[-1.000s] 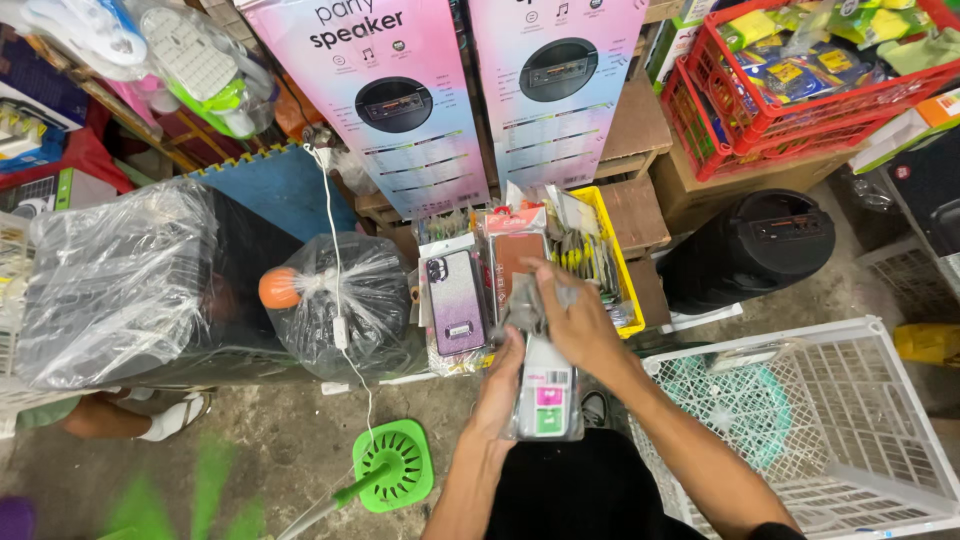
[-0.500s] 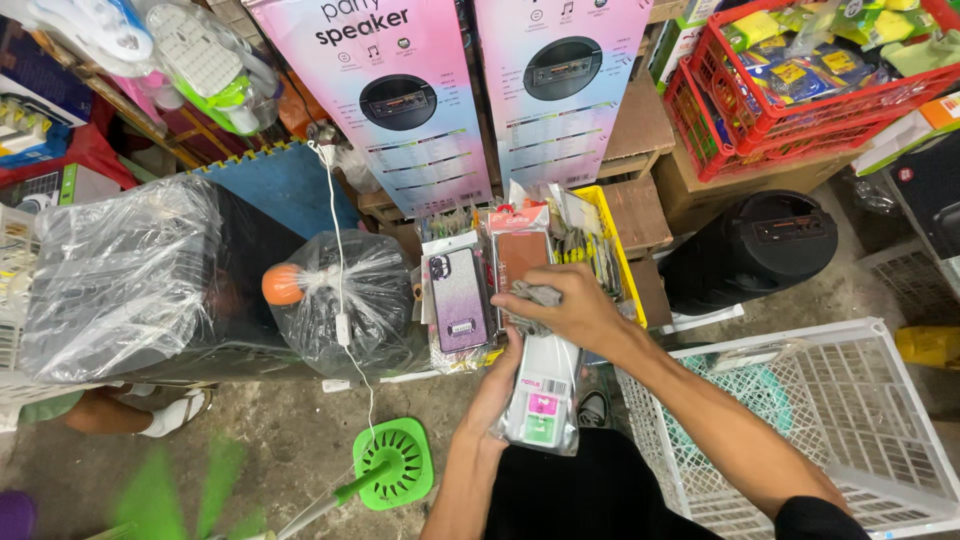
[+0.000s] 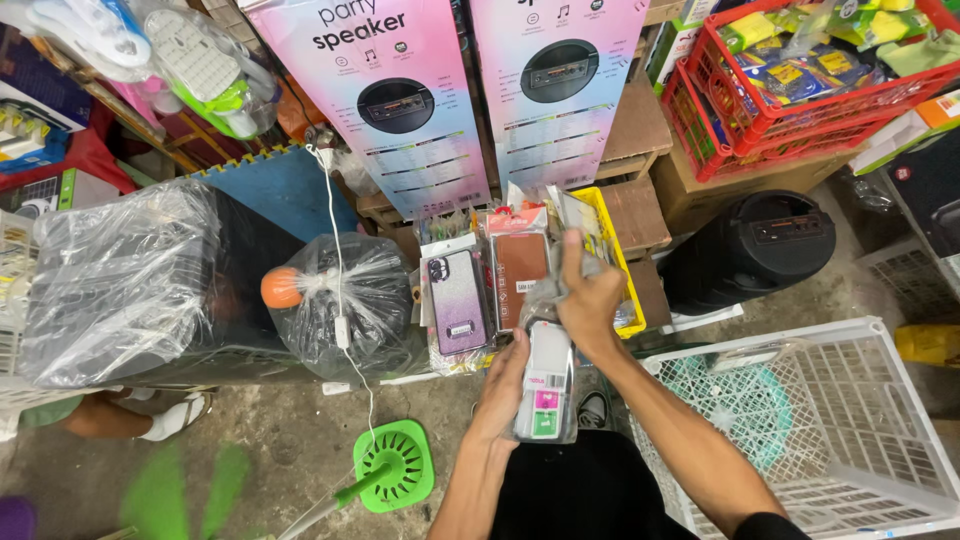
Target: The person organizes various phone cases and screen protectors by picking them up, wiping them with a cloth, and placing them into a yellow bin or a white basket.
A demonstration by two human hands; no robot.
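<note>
Both our hands are on the same thing right now: the left hand is cupped under and along the side of a stack of clear-wrapped phone-case packs, and the right hand is clamped over the top end of it, fingers curled round a crinkly plastic sleeve. So neither hand is free, both are gripping that stack. Its long axis runs roughly 12 to 6 o'clock, the far end under our right hand and the near end hanging toward our lap, where small pink and green stickers show on the wrapper. The right hand is the one closer to the yellow bin just past it at 12 to 1 o'clock, which is stuffed with more packs standing on end. Just off at 10 to 11 o'clock from the hands sit a glittery purple phone case and a brown wallet-style case in upright packets. Further up at 12 are two tall pink-and-blue speaker boxes, each with a round black speaker picture. At 9 o'clock there's a black speaker in a plastic bag, at 2 a bare black round speaker, at 4 a white plastic crate, and red baskets of packets up at 1.
</note>
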